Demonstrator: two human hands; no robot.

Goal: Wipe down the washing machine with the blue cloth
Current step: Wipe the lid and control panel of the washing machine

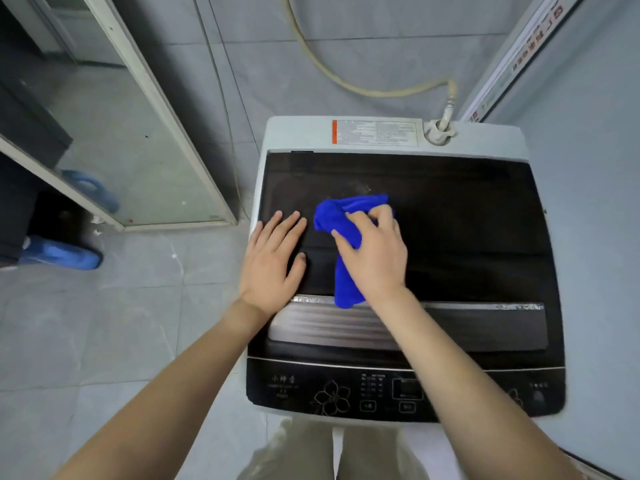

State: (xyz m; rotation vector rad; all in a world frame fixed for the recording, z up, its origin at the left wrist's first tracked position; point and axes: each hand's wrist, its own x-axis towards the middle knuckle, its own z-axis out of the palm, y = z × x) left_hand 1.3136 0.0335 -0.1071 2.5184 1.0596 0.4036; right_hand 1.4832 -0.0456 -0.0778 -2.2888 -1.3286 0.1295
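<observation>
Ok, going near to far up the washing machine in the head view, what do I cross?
Black touch control panel → brushed silver handle strip → dark glass lid, where the right hand grips the blue cloth and the left hand rests flat → white rear deck's printed warning label → beige inlet hose.

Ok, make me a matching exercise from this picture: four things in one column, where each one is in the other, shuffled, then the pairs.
1. blue cloth
2. left hand
3. hose
4. control panel

A. plugged into the back rim of the washing machine
B. lies flat on the dark lid
C. along the washing machine's near edge
D. bunched in the right hand

Pairs: 1-D, 2-B, 3-A, 4-C
</observation>
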